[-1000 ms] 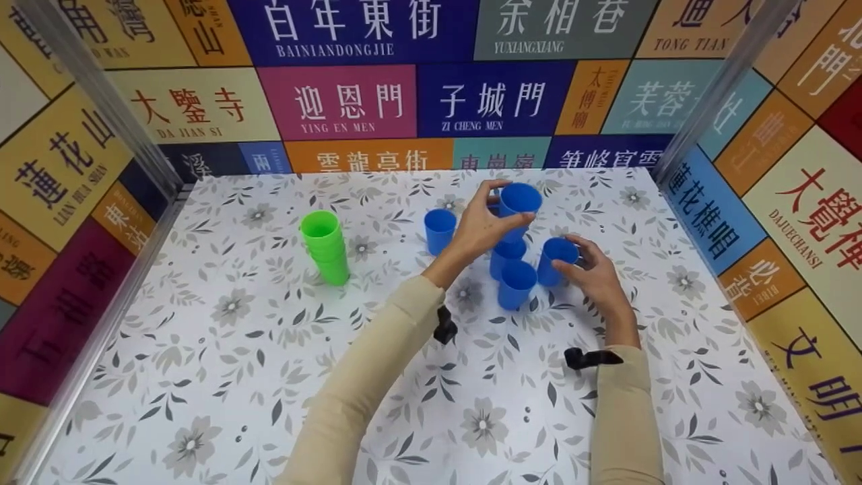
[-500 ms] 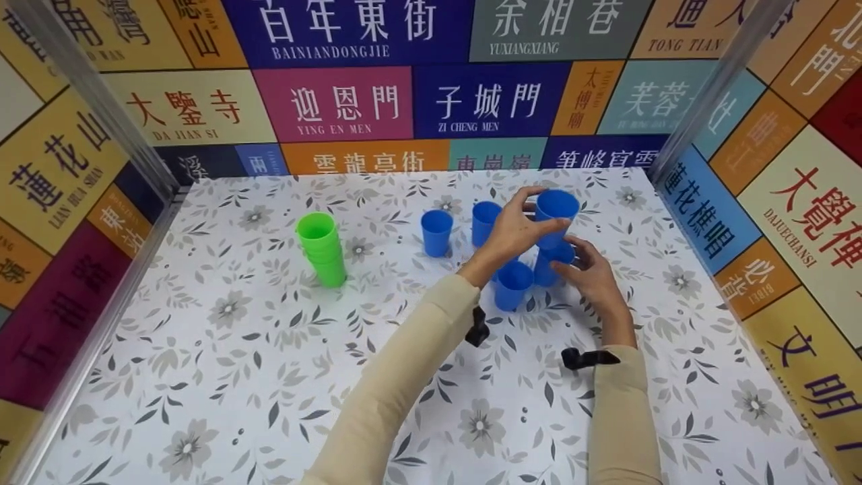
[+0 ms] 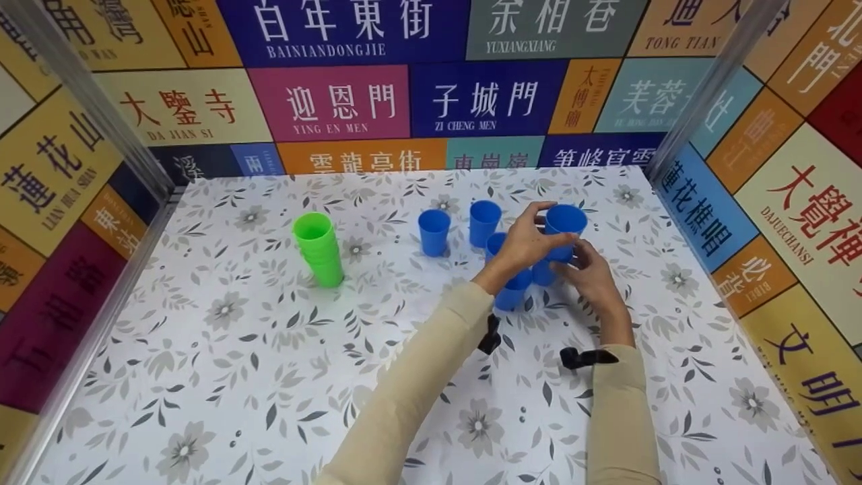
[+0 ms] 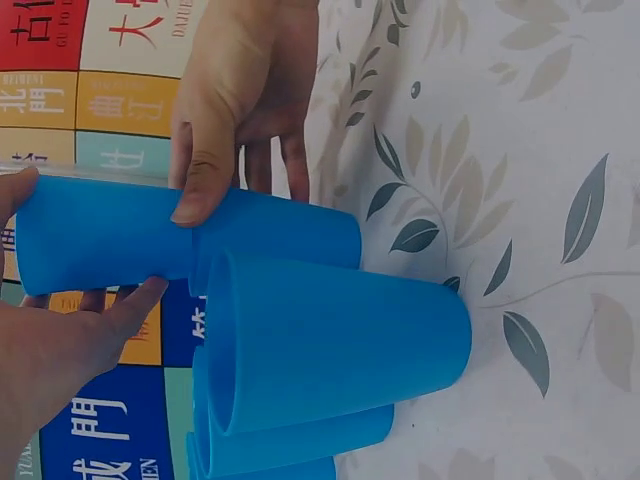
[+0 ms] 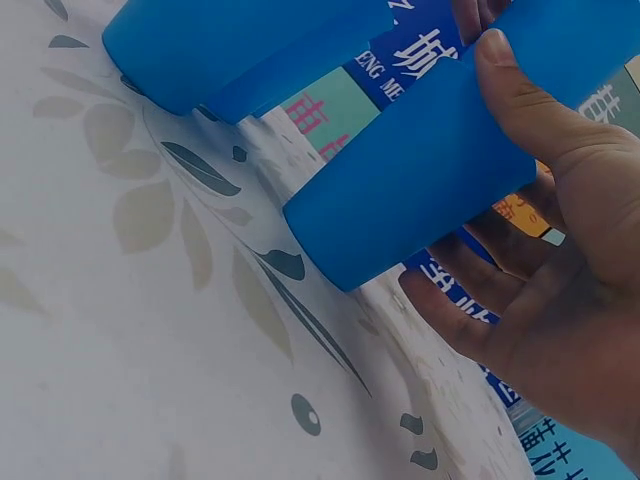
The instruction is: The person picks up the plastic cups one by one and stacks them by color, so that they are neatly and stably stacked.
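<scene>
My left hand [image 3: 528, 239] grips an upper blue cup [image 4: 105, 240] between thumb and fingers. That cup's lower end sits in the mouth of a second blue cup [image 5: 420, 175], which stands on the table. My right hand [image 3: 598, 277] holds this lower cup from the right, thumb on its near side and fingers round the far side. In the head view the left hand partly hides the lower cup. Just left of the pair stand a front blue cup [image 3: 513, 296] and another blue cup [image 3: 494, 244] behind it, partly covered by the left hand.
Farther back stand two more blue cups, the left one [image 3: 434, 233] and the right one [image 3: 484, 223]. A stack of green cups [image 3: 320, 252] is at the left. The flower-patterned table [image 3: 269, 377] is bounded by printed panels [image 3: 337, 101] at the back and sides.
My left hand has carried the blue cup rightward and down into the cup at my right hand. The right hand has barely moved.
</scene>
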Motion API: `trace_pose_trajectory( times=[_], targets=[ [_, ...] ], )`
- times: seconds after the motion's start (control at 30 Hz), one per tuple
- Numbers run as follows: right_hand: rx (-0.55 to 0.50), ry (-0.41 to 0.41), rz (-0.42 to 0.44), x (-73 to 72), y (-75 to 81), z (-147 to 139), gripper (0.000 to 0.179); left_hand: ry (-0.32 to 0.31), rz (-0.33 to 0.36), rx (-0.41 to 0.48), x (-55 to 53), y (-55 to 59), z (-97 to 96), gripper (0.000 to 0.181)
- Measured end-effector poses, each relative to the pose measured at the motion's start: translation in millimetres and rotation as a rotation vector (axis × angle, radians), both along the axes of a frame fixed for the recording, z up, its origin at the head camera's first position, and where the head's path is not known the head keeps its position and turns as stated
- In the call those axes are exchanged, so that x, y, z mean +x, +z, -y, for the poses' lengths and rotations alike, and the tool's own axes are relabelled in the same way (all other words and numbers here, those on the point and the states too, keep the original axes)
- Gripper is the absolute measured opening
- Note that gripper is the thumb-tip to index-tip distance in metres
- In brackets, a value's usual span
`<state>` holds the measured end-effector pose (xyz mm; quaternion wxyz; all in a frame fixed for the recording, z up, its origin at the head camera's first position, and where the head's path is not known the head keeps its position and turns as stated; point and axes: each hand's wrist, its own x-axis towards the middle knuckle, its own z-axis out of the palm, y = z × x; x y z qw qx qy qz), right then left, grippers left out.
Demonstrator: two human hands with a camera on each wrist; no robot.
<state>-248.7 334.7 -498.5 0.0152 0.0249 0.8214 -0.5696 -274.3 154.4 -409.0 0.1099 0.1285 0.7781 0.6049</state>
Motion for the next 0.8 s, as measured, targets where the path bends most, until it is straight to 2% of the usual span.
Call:
trace_pose_trajectory(
  times=[0.2, 0.37, 0.8],
  targets=[
    [0.001, 0.001, -0.024, 0.7, -0.7, 0, 0.086, -0.013, -0.006, -0.014, -1.2, -2.1, -0.4, 0.071],
    [-0.035, 0.025, -0.043, -2.1, -1.8, -1, 0.081, -0.023, -0.036, 0.028, -3.6, -1.5, 6.4, 0.070],
    [-0.027, 0.008, -0.044, 1.5, -0.6, 1, 0.083, -0.022, -0.056, 0.107, -15.7, 4.4, 48.9, 0.067]
  ],
)
